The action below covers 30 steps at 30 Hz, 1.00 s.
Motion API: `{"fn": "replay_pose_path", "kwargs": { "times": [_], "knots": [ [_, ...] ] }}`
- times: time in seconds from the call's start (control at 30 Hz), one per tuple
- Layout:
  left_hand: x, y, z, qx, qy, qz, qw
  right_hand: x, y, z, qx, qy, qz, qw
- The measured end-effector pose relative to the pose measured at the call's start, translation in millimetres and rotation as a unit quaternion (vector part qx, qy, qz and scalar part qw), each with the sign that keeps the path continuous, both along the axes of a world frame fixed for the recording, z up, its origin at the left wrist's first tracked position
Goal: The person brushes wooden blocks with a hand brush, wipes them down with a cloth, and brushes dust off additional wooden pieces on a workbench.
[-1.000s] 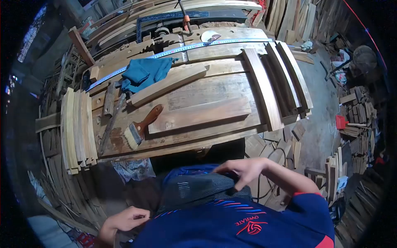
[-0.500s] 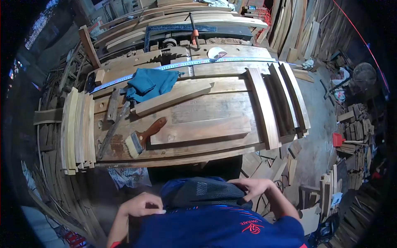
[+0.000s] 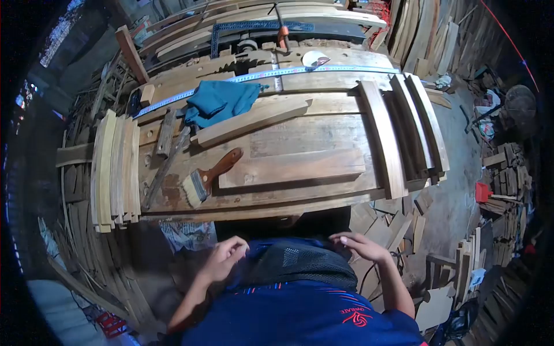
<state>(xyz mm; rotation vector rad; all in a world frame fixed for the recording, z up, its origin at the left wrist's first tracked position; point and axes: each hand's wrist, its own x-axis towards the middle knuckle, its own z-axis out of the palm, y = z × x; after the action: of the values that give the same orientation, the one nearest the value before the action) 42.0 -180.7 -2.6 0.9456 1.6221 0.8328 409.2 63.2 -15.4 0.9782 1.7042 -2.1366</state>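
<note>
My left hand (image 3: 225, 258) is at the left of a dark mesh cloth (image 3: 300, 266) over my lap, its fingers curled together; what they hold, if anything, is hidden. On the cloth's right side, my right hand (image 3: 362, 247) hovers with fingers extended and nothing visible in it. Beyond both hands stands the wooden workbench (image 3: 277, 135). A brush (image 3: 210, 176) with a brown handle lies near its front edge, beside a flat board (image 3: 291, 169). Behind them are a long wood piece (image 3: 252, 123) and a teal cloth (image 3: 221, 104).
A tape measure (image 3: 254, 75) stretches across the bench's back. Curved wood strips (image 3: 384, 138) lie at the right end, with more strips (image 3: 117, 170) at the left. A clamp (image 3: 283, 36) stands behind. Scrap wood covers the floor at right.
My left hand has risen and moved right, toward the bench edge. My right hand has lifted off the mesh cloth, its fingers now extended. The bench items lie as before while the view has shifted.
</note>
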Motion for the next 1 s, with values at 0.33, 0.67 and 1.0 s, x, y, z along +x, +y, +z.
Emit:
{"fn": "replay_pose_path", "kwargs": {
  "times": [0.33, 0.67, 1.0],
  "knots": [
    [-49, 76, 87, 0.246, 0.389, 0.144, 0.876, -109, 54, 126, 0.320, 0.153, 0.120, 0.927],
    [-51, 130, 34, 0.178, 0.552, 0.068, 0.812, -238, 90, 60, 0.639, 0.223, -0.024, 0.736],
    [-69, 115, 22, 0.239, 0.527, 0.078, 0.812, -289, 131, 43, 0.712, 0.043, 0.116, 0.691]
  ]
}}
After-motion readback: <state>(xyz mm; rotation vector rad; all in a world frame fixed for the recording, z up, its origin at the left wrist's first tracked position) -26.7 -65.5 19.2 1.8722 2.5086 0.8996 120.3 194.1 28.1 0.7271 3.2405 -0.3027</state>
